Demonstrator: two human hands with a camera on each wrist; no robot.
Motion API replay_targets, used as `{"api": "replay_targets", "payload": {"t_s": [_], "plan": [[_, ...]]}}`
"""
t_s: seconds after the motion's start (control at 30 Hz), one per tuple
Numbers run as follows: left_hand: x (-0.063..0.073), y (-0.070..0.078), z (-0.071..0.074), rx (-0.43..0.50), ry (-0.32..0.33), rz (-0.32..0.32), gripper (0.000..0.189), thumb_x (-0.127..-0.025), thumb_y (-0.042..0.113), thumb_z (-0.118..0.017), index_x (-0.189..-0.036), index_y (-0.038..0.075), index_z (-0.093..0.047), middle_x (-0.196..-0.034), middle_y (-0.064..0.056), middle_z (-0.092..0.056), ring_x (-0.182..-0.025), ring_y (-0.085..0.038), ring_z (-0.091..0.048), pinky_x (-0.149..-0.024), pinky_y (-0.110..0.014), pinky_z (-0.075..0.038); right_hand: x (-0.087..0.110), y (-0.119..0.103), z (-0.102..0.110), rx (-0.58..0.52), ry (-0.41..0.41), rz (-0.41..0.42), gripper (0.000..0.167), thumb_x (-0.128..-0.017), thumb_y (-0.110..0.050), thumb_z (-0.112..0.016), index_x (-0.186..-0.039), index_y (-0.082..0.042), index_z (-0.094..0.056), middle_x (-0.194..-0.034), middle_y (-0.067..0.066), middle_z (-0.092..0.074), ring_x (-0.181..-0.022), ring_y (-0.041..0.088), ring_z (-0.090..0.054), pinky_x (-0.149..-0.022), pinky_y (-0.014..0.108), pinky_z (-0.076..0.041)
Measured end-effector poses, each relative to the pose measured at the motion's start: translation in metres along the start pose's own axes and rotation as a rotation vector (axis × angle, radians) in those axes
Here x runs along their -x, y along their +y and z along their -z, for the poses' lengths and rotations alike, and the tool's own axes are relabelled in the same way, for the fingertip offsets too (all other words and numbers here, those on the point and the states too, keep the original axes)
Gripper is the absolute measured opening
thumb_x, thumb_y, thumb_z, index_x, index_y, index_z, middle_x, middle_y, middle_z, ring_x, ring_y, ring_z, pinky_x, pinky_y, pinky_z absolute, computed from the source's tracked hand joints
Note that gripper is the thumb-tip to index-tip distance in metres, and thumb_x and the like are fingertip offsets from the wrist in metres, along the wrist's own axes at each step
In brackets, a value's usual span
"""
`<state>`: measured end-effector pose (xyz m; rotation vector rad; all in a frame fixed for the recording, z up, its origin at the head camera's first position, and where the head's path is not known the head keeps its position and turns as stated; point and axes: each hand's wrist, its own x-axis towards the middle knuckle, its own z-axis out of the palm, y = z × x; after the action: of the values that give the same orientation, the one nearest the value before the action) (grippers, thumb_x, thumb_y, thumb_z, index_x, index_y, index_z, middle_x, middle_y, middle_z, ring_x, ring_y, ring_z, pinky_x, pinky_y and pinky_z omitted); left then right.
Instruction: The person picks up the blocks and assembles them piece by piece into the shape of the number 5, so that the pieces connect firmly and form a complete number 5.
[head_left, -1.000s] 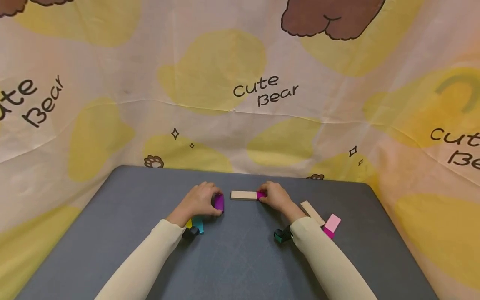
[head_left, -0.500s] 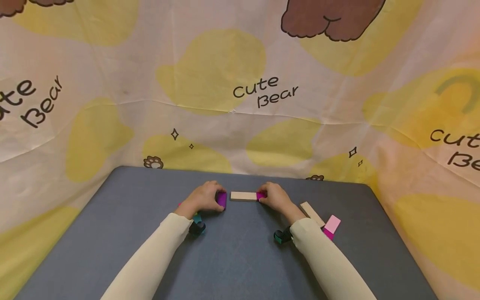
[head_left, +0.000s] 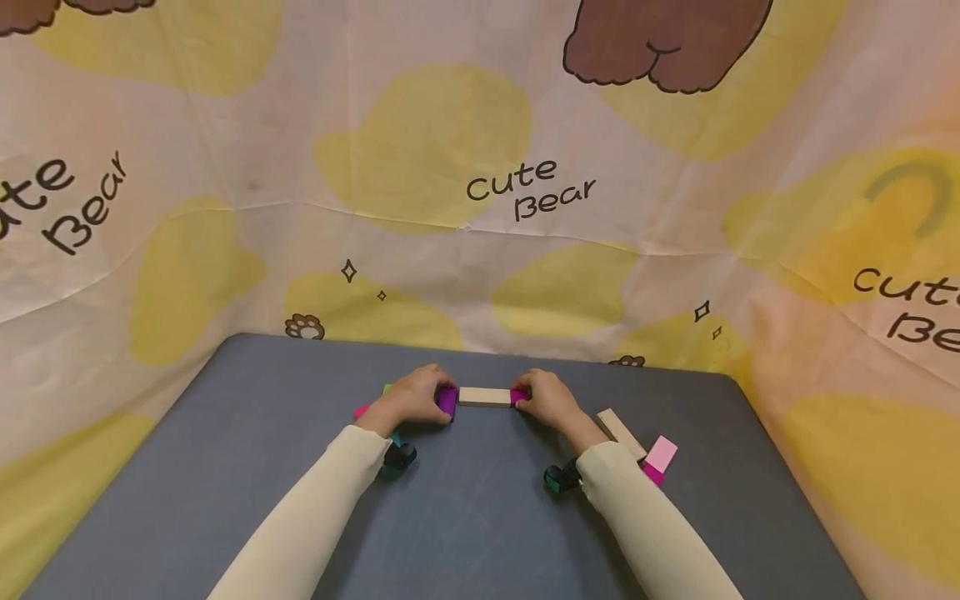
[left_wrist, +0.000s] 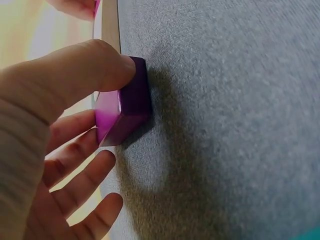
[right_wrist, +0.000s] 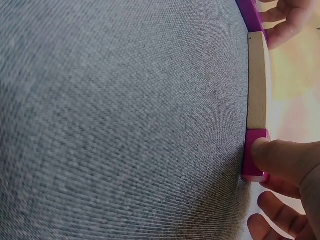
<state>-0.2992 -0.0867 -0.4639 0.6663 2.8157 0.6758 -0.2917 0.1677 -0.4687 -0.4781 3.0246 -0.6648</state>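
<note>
My left hand (head_left: 412, 396) pinches a purple block (head_left: 447, 402), the thumb on its near side and fingers behind. Beside it on the grey table lies a plain wooden block (head_left: 484, 397), lengthwise from left to right. At that block's right end my right hand (head_left: 551, 400) pinches a magenta block (head_left: 517, 398). In the right wrist view the magenta block (right_wrist: 254, 155) touches one end of the wooden block (right_wrist: 257, 80), and the purple block (right_wrist: 249, 15) meets the other end. The thumb covers part of the purple block (left_wrist: 134, 100) in the left wrist view.
Right of my right forearm lie another wooden block (head_left: 621, 433), a pink block (head_left: 662, 453) and a magenta block (head_left: 653, 474), partly hidden. Around my left wrist show bits of green (head_left: 387, 388), red (head_left: 362, 411) and teal (head_left: 396, 438) blocks. A printed cloth (head_left: 420, 167) stands behind the table.
My left hand has slid the purple block rightward, closing the gap to the wooden block's left end. The right hand keeps its hold on the magenta block, almost in place.
</note>
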Motion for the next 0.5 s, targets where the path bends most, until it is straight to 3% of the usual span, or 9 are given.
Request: {"api": "replay_targets", "payload": {"t_s": [0.5], "plan": [[-0.0035,0.0042,-0.0022,0.059,-0.019,0.010,0.051,-0.070,0.021,-0.083,-0.116,0.007,-0.066,-0.109,-0.007,-0.058,-0.092,-0.020,-0.055,-0.082,-0.036,-0.051,-0.0004,0.0010,-0.0022,0.020,-0.006,0.004,0.019,-0.082,-0.010,-0.075,-0.101,-0.008,-0.074,-0.095,0.007,-0.065,-0.079,0.018,-0.058,-0.074,0.037,-0.052]]}}
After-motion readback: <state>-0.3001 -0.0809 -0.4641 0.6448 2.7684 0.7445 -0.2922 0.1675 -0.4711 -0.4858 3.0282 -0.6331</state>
